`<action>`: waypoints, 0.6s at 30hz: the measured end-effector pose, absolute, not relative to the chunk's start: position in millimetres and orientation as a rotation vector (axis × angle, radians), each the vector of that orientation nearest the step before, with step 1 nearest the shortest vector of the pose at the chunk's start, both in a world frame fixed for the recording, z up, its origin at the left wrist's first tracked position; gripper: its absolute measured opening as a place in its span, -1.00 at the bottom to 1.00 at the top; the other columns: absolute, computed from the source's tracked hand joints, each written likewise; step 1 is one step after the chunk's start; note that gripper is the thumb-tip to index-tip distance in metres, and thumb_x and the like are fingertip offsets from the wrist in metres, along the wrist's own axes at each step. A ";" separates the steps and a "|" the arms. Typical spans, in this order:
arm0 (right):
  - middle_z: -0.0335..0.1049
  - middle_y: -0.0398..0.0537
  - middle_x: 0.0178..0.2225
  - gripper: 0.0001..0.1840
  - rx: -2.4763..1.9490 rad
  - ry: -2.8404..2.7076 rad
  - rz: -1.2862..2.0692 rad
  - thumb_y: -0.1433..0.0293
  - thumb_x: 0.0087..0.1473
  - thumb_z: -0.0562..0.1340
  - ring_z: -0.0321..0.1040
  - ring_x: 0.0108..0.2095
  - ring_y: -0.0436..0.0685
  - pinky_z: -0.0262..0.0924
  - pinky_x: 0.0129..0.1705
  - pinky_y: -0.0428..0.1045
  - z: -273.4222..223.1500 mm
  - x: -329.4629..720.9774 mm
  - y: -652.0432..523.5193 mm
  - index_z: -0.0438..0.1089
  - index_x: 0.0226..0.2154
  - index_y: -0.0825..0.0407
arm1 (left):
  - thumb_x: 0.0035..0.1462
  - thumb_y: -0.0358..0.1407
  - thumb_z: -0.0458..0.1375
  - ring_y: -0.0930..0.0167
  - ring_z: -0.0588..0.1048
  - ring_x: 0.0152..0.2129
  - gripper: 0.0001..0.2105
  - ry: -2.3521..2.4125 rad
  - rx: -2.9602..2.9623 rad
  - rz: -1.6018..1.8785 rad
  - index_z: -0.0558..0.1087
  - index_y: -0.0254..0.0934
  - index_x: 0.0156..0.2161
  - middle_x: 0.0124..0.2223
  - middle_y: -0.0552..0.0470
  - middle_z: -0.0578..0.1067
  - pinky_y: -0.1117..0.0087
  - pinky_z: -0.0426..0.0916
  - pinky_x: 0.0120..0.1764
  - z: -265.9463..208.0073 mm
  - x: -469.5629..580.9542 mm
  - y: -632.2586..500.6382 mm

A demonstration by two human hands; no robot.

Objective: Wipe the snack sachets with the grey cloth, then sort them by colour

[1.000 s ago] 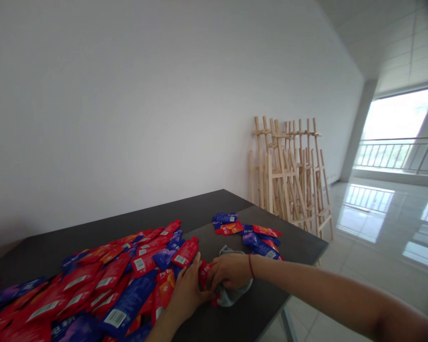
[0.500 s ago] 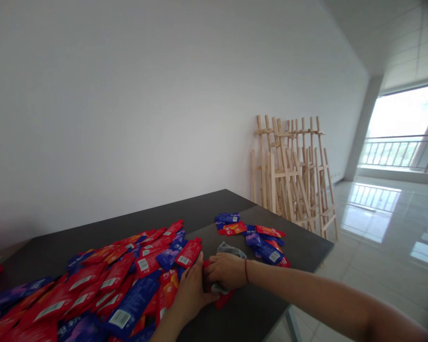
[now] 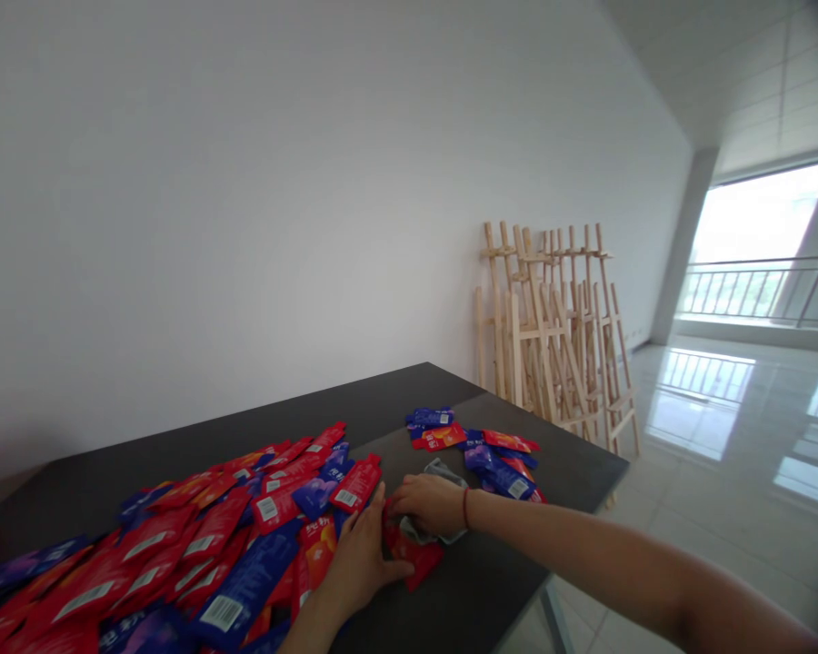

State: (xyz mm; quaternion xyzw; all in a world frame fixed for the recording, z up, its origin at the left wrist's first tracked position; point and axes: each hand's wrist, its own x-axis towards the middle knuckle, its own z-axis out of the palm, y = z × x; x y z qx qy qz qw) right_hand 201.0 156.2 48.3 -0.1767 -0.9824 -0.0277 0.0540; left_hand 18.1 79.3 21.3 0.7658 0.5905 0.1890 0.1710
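Note:
A red pouch (image 3: 423, 565) lies flat on the dark table between my two hands, its upper part partly covered. My left hand (image 3: 360, 561) rests along the pouch's left side, fingers stretched forward and thumb spread over its edge. My right hand (image 3: 431, 502) is closed on a grey cloth (image 3: 443, 470) and presses it onto the pouch; the cloth pokes out above and below the fingers. Close to my left fingertips is another red pouch with a white label (image 3: 356, 482).
A big heap of red and blue pouches (image 3: 208, 536) covers the table's left side. A smaller group of pouches (image 3: 501, 459) lies beyond my right hand on the dark table (image 3: 409, 386). Wooden easels (image 3: 552, 327) lean by the wall past the right edge.
More of the red pouch's lower end now shows, as my right hand and the cloth sit higher on it. My left hand has barely moved. The view has shifted slightly.

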 end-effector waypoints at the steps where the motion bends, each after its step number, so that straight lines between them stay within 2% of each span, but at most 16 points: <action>1: 0.44 0.02 -0.07 -0.62 -0.609 -2.974 -0.098 0.50 0.04 0.16 0.29 -0.13 0.16 0.15 -0.11 0.02 47.3 195.6 159.6 0.42 -0.06 0.07 | -0.18 -0.22 0.27 0.20 0.10 0.27 -0.02 1.681 2.175 0.529 -0.10 -0.35 0.33 0.35 -0.20 0.08 0.16 -0.06 0.27 22.3 18.6 78.9; 5: 0.44 0.04 -0.08 -0.64 -0.746 -2.952 -0.105 0.51 0.04 0.15 0.29 -0.15 0.15 0.15 -0.12 0.02 45.9 187.7 164.2 0.43 -0.07 0.09 | -0.19 -0.21 0.27 0.20 0.09 0.28 0.00 1.703 2.185 0.484 -0.10 -0.40 0.33 0.36 -0.21 0.06 0.18 -0.07 0.27 25.1 19.9 77.9; 12: 0.38 -0.02 0.04 -0.56 -0.532 -2.941 -0.080 0.44 0.07 0.17 0.22 -0.08 0.17 0.08 -0.12 0.04 42.1 217.9 130.7 0.35 0.04 -0.01 | -0.15 -0.21 0.25 0.20 0.08 0.28 -0.11 1.677 2.211 0.497 0.01 -0.33 0.30 0.36 -0.20 0.04 0.14 -0.04 0.26 26.8 18.1 77.3; 18: 0.38 -0.07 0.04 -0.57 -0.442 -2.904 0.023 0.43 0.12 0.10 0.22 -0.05 0.17 0.05 -0.08 0.07 36.3 245.0 91.1 0.32 0.07 -0.05 | -0.15 -0.21 0.24 0.22 0.12 0.27 -0.10 1.654 2.181 0.484 -0.01 -0.34 0.31 0.34 -0.22 0.11 0.20 0.01 0.24 33.8 17.3 73.8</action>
